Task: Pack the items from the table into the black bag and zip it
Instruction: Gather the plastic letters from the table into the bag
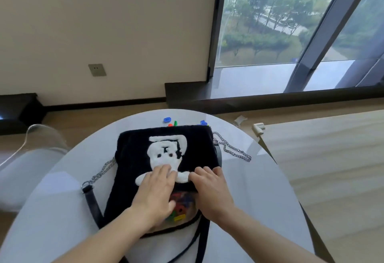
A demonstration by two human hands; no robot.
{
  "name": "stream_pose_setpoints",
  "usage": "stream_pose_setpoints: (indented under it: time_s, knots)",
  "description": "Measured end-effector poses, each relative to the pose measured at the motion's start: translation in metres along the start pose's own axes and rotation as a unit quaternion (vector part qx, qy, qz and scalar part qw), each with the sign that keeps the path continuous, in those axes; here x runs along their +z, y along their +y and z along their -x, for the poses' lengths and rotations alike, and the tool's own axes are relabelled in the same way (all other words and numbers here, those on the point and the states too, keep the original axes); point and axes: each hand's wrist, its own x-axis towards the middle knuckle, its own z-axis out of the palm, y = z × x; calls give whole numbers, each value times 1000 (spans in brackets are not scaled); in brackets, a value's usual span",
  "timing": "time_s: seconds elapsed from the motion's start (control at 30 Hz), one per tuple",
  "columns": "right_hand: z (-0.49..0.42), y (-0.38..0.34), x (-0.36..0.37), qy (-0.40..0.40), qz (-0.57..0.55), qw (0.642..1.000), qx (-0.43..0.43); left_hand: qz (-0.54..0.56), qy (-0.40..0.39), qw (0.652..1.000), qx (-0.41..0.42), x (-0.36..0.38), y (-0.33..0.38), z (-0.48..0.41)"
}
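A fuzzy black bag (133, 150) with a white cartoon patch lies flat on the round white table (259, 190). Its mouth faces me and gapes, showing several small coloured plastic pieces (178, 215) inside. My left hand (155, 190) rests flat on the bag's upper flap, fingers spread. My right hand (209, 188) grips the flap's near edge beside it. Beyond the bag's far edge lie loose pieces: a blue one (166, 119), a green and red pair (173, 124) and another blue one (203, 122), partly hidden by the bag.
The bag's chain strap (234, 150) trails to the right and its black leather strap (93, 202) loops down the left. A clear chair (35, 138) stands at the left. A pale wooden surface (332, 158) adjoins the table at the right.
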Motion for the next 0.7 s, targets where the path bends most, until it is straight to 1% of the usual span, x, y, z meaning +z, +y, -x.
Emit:
stream_pose_setpoints:
  time_s: [0.17, 0.23, 0.3, 0.37, 0.43, 0.5, 0.6, 0.63, 0.7]
  knots:
    - [-1, -2, -16, -118, -17, 992, -28, -52, -59, 997, 17, -5, -3, 7]
    - [-9, -3, -22, -133, -56, 989, -16, -71, -70, 994, 36, -3, -10, 6]
    - [-24, -2, -28, -99, -116, 988, 24, -72, -71, 993, 63, 1, -18, 2]
    - [-46, 1, -33, -31, -165, 982, 89, -49, -70, 992, 95, 3, -29, -2]
    - [-73, 7, -36, 33, -205, 965, 158, -17, -58, 990, 131, 4, -38, -6]
    - [-104, 17, -38, 75, -216, 949, 217, 22, -42, 986, 159, 3, -46, -10]
    - [-146, 38, -38, 87, -205, 930, 294, 149, -5, 974, 171, -11, -59, -30]
    - [-162, 45, -35, 79, -199, 925, 313, 185, 19, 967, 174, -17, -67, -45]
    - [-188, 60, -30, 47, -181, 922, 338, 223, 88, 956, 171, -29, -84, -85]
